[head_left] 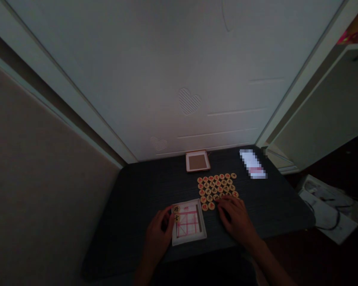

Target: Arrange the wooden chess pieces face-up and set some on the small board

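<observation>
A shallow white box (189,240) lies on the dark table near its front edge, with a folded sheet marked in red lines (187,224) inside. Two xiangqi pieces, one (176,209) above the other (176,217), sit along its left inner side. My left hand (159,230) grips the box's left edge, thumb close to these pieces. Right of the box, several round wooden xiangqi pieces (217,183) with red or black characters lie face up in rows. My right hand (234,216) rests over the lower right of the rows, thumb apart from the bent fingers; it covers some pieces.
A box lid (197,162) lies at the back of the table (137,198) against the white panel (167,79). At the back right is a blurred-out bright phone-like slab (252,163). White bags or boxes (328,210) stand on the floor to the right.
</observation>
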The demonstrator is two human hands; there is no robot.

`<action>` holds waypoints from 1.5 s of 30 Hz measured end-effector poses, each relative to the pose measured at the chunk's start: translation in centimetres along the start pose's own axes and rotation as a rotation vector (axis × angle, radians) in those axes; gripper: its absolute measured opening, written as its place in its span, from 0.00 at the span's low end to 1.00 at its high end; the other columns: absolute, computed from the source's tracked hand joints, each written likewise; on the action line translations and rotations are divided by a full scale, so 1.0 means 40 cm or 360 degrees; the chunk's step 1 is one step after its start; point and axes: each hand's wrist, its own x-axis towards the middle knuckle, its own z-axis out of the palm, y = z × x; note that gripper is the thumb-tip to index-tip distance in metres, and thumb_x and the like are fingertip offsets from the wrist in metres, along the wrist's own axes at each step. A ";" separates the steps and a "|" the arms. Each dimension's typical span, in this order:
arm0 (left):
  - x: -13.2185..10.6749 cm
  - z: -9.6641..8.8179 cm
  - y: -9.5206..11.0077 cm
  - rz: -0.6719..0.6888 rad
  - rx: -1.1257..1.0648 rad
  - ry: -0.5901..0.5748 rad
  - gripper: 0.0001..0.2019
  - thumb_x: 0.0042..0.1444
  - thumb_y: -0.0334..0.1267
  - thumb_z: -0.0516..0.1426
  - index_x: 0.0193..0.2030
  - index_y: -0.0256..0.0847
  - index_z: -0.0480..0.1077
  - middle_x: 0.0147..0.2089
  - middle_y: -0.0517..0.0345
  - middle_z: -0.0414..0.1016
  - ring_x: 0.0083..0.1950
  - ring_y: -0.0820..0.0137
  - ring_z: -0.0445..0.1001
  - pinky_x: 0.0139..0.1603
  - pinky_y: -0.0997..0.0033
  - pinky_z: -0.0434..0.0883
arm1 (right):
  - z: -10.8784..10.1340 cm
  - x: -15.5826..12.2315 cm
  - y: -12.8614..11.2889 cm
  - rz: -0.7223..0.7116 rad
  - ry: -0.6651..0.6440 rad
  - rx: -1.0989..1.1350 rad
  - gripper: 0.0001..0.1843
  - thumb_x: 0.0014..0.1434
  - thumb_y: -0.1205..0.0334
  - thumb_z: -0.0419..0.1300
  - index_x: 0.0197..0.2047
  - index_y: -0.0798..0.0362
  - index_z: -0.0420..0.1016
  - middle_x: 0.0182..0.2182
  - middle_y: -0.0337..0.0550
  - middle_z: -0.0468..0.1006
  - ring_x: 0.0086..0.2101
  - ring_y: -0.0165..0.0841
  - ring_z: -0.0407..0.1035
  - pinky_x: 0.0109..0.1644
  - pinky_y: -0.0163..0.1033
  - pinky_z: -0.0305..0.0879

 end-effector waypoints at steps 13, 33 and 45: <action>0.003 -0.003 0.006 -0.0033 -0.0023 -0.0023 0.19 0.67 0.50 0.54 0.57 0.43 0.74 0.35 0.59 0.76 0.34 0.65 0.76 0.37 0.67 0.74 | -0.005 -0.010 -0.008 0.0024 -0.0022 0.0000 0.12 0.68 0.68 0.57 0.52 0.47 0.76 0.48 0.44 0.84 0.53 0.43 0.73 0.56 0.51 0.63; 0.000 -0.002 0.002 -0.0036 -0.0007 -0.0057 0.19 0.68 0.49 0.53 0.58 0.44 0.74 0.35 0.59 0.75 0.34 0.65 0.76 0.38 0.66 0.75 | -0.031 -0.081 -0.028 0.0002 -0.0073 0.0051 0.14 0.67 0.69 0.58 0.53 0.47 0.75 0.49 0.44 0.84 0.54 0.43 0.74 0.54 0.50 0.67; 0.000 0.000 0.006 -0.0009 -0.0001 -0.0010 0.19 0.68 0.49 0.54 0.57 0.44 0.74 0.35 0.58 0.75 0.35 0.64 0.76 0.41 0.64 0.75 | -0.030 -0.102 -0.044 0.0121 0.0015 0.0066 0.14 0.68 0.63 0.58 0.55 0.45 0.74 0.49 0.47 0.83 0.49 0.44 0.76 0.52 0.52 0.71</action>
